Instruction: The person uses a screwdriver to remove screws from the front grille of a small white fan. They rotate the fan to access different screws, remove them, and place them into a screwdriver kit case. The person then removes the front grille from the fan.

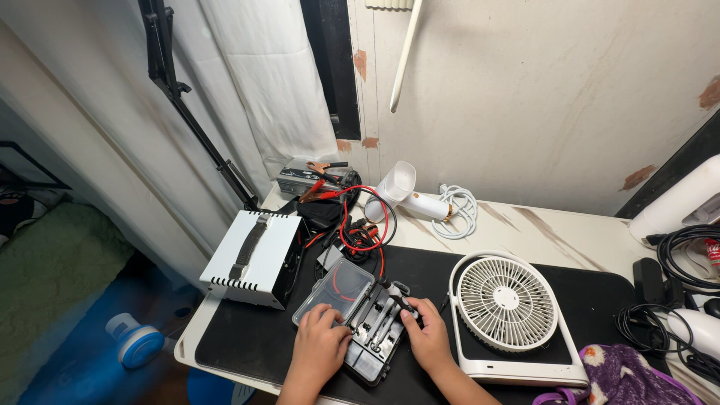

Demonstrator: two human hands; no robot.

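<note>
The open tool case [365, 321] lies on the black mat [247, 337], just left of the white desk fan [506, 304]. The left hand [321, 346] rests on the case's near-left part, fingers curled down onto it. The right hand [426, 337] pinches a dark tool [401, 300] at the case's right edge. Red and black cables [360, 225] lie behind the case; a white metal box [253, 259] stands to its left.

1. A white desk fan [506, 304] is set on the black mat [247, 337] of the worktop [547, 236].
2. A white hair dryer [409, 196] is laid near the wall.
3. A white metal box [251, 259] is placed left, beside red and black cables [360, 225].
</note>
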